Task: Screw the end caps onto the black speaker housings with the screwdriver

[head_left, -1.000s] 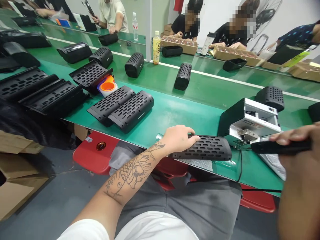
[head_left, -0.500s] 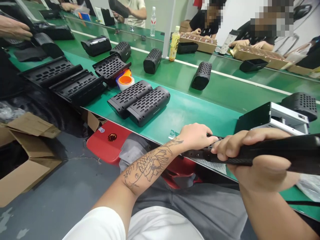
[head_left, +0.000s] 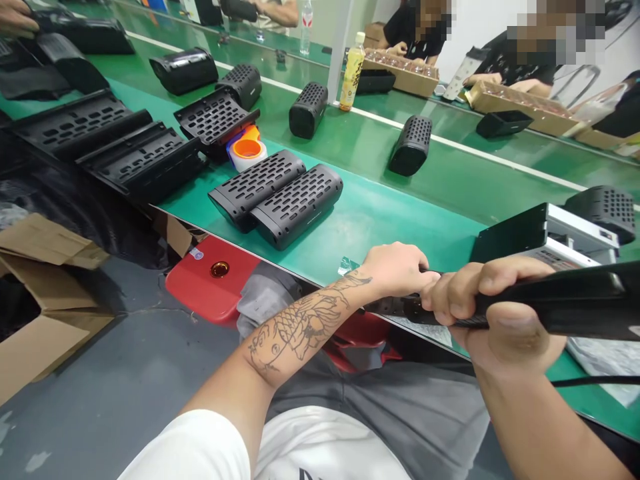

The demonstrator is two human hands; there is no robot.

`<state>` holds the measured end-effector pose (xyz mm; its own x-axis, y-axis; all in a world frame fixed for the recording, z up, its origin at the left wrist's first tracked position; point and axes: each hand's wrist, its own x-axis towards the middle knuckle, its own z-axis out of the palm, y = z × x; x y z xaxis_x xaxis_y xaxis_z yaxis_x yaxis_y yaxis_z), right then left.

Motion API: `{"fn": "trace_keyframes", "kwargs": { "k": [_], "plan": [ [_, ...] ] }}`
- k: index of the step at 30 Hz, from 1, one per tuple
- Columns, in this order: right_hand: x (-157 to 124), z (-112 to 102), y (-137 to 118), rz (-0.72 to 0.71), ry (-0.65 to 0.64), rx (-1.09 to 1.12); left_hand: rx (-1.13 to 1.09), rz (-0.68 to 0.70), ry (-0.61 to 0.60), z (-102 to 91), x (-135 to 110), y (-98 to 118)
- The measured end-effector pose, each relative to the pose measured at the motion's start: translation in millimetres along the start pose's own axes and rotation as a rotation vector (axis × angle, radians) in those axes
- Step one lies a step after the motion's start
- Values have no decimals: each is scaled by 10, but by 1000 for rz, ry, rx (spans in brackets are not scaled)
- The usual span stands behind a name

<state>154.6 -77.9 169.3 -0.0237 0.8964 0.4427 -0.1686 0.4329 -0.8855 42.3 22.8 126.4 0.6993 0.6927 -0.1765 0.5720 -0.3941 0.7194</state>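
The right hand (head_left: 495, 313) is clenched round a black panel (head_left: 565, 303), the left hand (head_left: 400, 270) curled over a grille shell (head_left: 400, 308) just beside.

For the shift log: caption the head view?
Left hand holds a black case at the belt edge; right hand holds a black panel.

Black perforated shells (head_left: 297, 205), green belt (head_left: 370, 220), possibly orange tape (head_left: 247, 152)

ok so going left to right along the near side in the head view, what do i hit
cardboard box → tape roll → two grilles → left hand → right hand, gripping a black bar → metal box
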Motion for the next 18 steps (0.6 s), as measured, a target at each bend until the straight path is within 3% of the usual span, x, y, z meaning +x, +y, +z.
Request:
{"fn": "trace_keyframes", "kwargs": {
  "k": [9, 13, 15, 18],
  "plan": [
    [-63, 40, 113, -20, -58, 30, -44, -13, 1, -26, -21, 16],
    [-109, 19, 34, -34, -33, 33, -156, 51, 151, 87, -27, -111],
    [-115, -163, -98, -75, 25, 16, -266, 85, 272, 173, -84, -275],
    [-48, -716, -315, -131, 311, -147, -394, 261, 312, 315, -287, -610]
  ]
}}
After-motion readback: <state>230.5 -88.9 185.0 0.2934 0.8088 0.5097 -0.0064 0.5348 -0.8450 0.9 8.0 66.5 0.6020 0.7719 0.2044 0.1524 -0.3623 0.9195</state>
